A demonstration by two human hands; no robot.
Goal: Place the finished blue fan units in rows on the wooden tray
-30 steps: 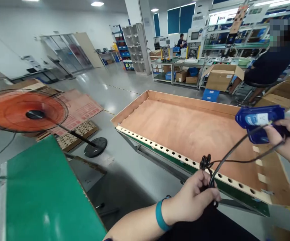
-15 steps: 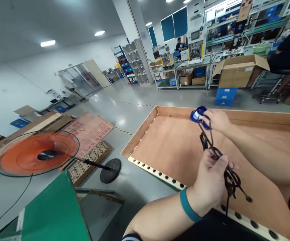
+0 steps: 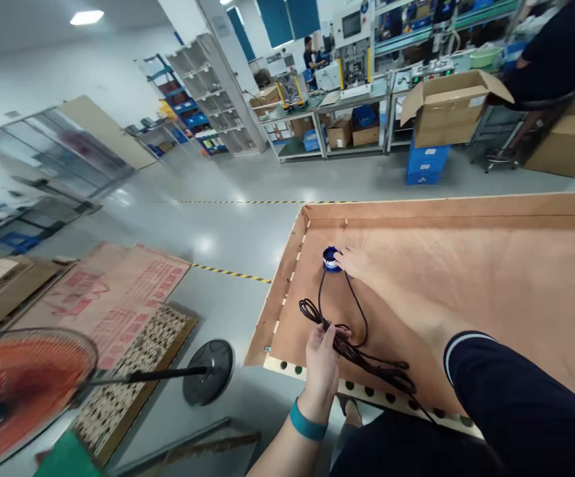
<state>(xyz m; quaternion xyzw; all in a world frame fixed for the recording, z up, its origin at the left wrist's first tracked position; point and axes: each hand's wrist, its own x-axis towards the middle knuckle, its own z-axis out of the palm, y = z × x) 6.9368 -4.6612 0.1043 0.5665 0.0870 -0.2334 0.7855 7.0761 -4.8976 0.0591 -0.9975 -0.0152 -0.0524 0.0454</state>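
A small blue device (image 3: 330, 259) rests on the floor of a shallow plywood tray (image 3: 491, 278), near its far left corner. My right hand (image 3: 354, 262) lies over the device with fingers closed around it. A black cable (image 3: 362, 351) runs from the device back toward me and lies in loops on the plywood. My left hand (image 3: 321, 363), with a teal band on its wrist, pinches the cable near the tray's front left edge.
The tray's front rail (image 3: 367, 391) has a row of holes. An orange floor fan (image 3: 24, 384) with a round black base (image 3: 208, 379) stands on the floor to the left, beside flattened cardboard (image 3: 118, 298). Workbenches, boxes and other people are at the back.
My right hand has carried the blue device forward and down onto the tray floor. My left hand has lowered with the cable, which now lies on the plywood. My view has tilted downward.
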